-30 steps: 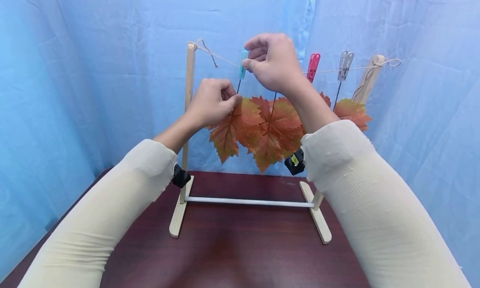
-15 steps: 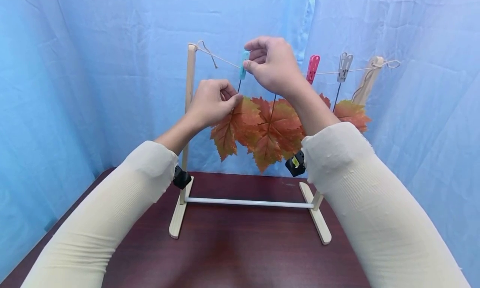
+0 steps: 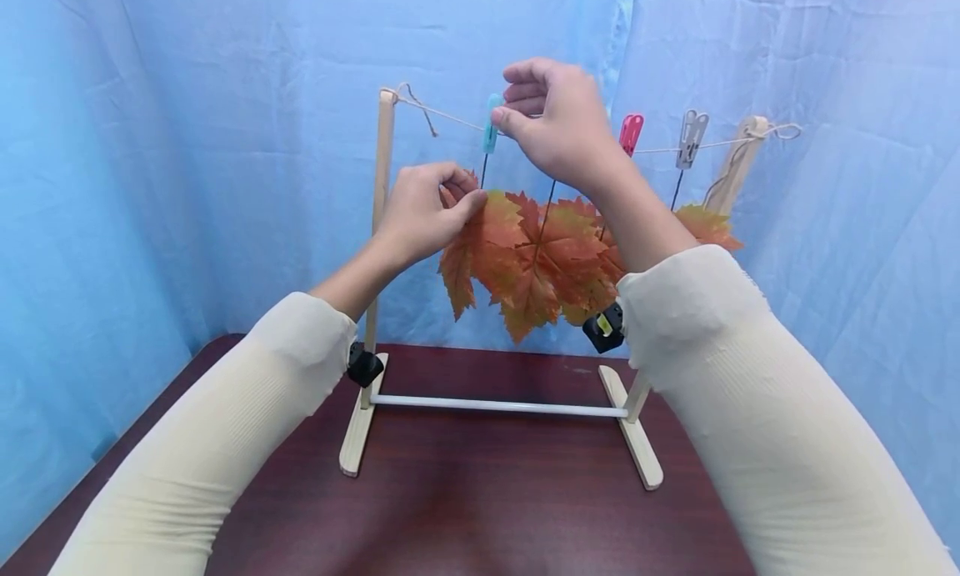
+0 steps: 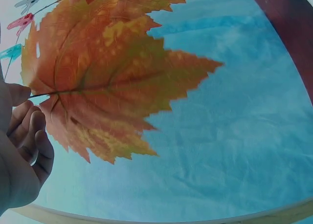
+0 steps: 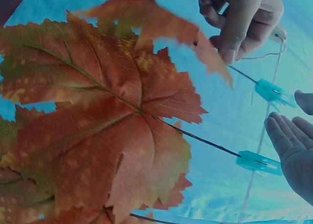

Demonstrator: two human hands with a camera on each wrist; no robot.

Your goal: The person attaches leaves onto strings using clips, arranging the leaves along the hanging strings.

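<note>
My left hand (image 3: 431,209) pinches the thin dark stem of an orange maple leaf (image 4: 107,82), close to where stem meets blade. That stem rises to a teal clothespin (image 3: 492,126) clipped on the string. Beside the clothespin is my right hand (image 3: 562,122), its thumb and fingers spread apart; in the right wrist view the fingers stand just off the clip's tail end. A second teal clothespin (image 5: 259,163) holds the stem of the neighbouring maple leaf (image 5: 98,150). In the head view my right hand hides that clip.
The string spans two wooden posts (image 3: 382,159) joined low down by a white rod (image 3: 495,404). Further right hang a pink clothespin (image 3: 631,134) and a grey clothespin (image 3: 692,140) with more leaves. The stand rests on a dark red table (image 3: 465,493) before a blue curtain (image 3: 225,142).
My right hand has eased right and slightly up, its fingers parting from the teal clothespin. The left hand still pinches the stem, and its leaf has swung a little right.
</note>
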